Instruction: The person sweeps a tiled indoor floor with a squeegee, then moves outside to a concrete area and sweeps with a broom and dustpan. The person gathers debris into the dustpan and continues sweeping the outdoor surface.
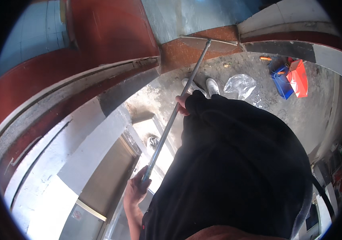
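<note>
A long metal pole (171, 118) slants across in front of me, gripped by both hands. My left hand (135, 186) is closed around its lower end, close to my body's left side. Higher up the shaft, my right hand (183, 104) grips it, emerging from a black sleeve. At the pole's far end is a wide, thin, pale crossbar (223, 41), up against the reddish-brown lower band of the wall (174, 54). Whether the bar touches the wall, I cannot tell. My shoes (212, 86) stand on the concrete floor just beyond my right hand.
Clear plastic sheeting (240, 85) lies by my feet. Further right are a blue box-shaped bag (282, 82), a red bag (298, 78) and an orange-handled tool (265, 58). A doorway with a door (108, 177) is at left; a patterned shoe (153, 142) shows near its threshold.
</note>
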Tool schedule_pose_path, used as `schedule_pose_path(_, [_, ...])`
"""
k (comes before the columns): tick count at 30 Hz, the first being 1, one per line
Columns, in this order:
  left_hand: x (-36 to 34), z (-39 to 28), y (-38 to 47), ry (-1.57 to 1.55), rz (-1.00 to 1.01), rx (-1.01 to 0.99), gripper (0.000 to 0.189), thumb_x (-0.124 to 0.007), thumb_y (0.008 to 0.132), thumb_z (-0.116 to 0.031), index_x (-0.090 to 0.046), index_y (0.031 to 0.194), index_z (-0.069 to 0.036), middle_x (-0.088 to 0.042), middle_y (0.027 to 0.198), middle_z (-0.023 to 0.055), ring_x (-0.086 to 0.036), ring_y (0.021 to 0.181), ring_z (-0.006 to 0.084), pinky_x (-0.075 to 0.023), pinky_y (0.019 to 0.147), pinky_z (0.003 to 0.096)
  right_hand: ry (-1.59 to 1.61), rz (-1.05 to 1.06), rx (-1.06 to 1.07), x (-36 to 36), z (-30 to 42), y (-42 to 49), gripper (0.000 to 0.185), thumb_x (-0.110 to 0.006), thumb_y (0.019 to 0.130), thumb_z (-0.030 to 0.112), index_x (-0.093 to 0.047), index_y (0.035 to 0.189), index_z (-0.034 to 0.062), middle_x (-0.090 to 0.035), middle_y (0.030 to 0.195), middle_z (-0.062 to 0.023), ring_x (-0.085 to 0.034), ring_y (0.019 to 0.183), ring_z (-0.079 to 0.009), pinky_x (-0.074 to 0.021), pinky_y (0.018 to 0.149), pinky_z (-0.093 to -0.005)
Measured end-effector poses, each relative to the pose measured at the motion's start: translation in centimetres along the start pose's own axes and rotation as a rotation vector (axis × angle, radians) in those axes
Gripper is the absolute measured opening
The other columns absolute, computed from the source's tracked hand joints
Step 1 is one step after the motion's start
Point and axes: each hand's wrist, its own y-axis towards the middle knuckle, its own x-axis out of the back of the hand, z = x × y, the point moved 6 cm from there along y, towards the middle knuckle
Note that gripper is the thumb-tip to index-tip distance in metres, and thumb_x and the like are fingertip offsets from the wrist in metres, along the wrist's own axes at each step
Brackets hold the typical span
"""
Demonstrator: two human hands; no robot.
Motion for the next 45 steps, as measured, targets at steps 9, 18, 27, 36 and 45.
schedule_pose_path(9, [-3.8, 3.7, -4.4, 0.083, 0.010, -0.030, 0.043, -0.059, 0.071, -0.014, -0.049, 0.112, -0.005, -0.055, 0.067, 0.0169, -0.056, 0.059, 0.0259, -0.0433, 0.057, 0.0309, -0.012, -0.073, -0.180, -2.2, -5.3, -4.2, 0.042, -0.036, 0.080, 0.028, -0.056, 0.057, 0.0004, -0.049, 0.047, -0.0090, -0.046, 0.036, -0.0180, -0.0387, 0.035, -0.0283])
schedule_pose_path(18, [-2.6, 6.6, -7.0, -0.122, -0.019, -0.031, 0.044, -0.061, 0.071, -0.003, -0.050, 0.113, -0.002, -0.046, 0.056, -0.0022, -0.040, 0.048, 0.0038, -0.0303, 0.043, 0.0180, 0.029, 0.016, -0.109, -6.0, -7.5, -5.3, 0.041, -0.036, 0.081, 0.029, -0.059, 0.066, -0.0015, -0.057, 0.059, -0.0111, -0.055, 0.050, -0.0179, -0.0467, 0.047, -0.0280])
schedule_pose_path(27, [-2.6, 3.1, -1.1, 0.090, -0.190, -0.160, 0.044, -0.059, 0.070, -0.009, -0.050, 0.113, -0.005, -0.060, 0.080, 0.0177, -0.060, 0.071, 0.0199, -0.0444, 0.066, 0.0289, 0.264, -0.167, 0.233, -1.5, 2.4, 0.6, 0.030, -0.050, 0.076, 0.022, -0.052, 0.060, -0.0027, -0.052, 0.049, -0.0139, -0.050, 0.034, -0.0214, -0.0404, 0.030, -0.0304])
schedule_pose_path(36, [-3.8, -15.5, 19.9, -0.195, -0.285, -0.661, 0.040, -0.052, 0.076, -0.009, -0.047, 0.114, -0.003, -0.053, 0.064, 0.0103, -0.050, 0.052, 0.0143, -0.0395, 0.048, 0.0273, 0.225, -0.352, 0.630, 4.0, 19.2, 6.1, 0.018, -0.054, 0.074, 0.017, -0.048, 0.078, 0.0004, -0.055, 0.061, -0.0116, -0.055, 0.045, -0.0223, -0.0443, 0.035, -0.0326])
schedule_pose_path(45, [-4.2, -19.2, 25.1, -0.403, -0.093, -0.471, 0.036, -0.048, 0.078, -0.010, -0.047, 0.114, -0.006, -0.045, 0.057, 0.0026, -0.041, 0.040, 0.0081, -0.0329, 0.032, 0.0226, -0.244, -0.673, 0.637, 5.7, 21.7, 6.3, 0.026, -0.049, 0.073, 0.015, -0.048, 0.086, -0.0087, -0.057, 0.066, -0.0164, -0.059, 0.056, -0.0264, -0.0474, 0.040, -0.0382])
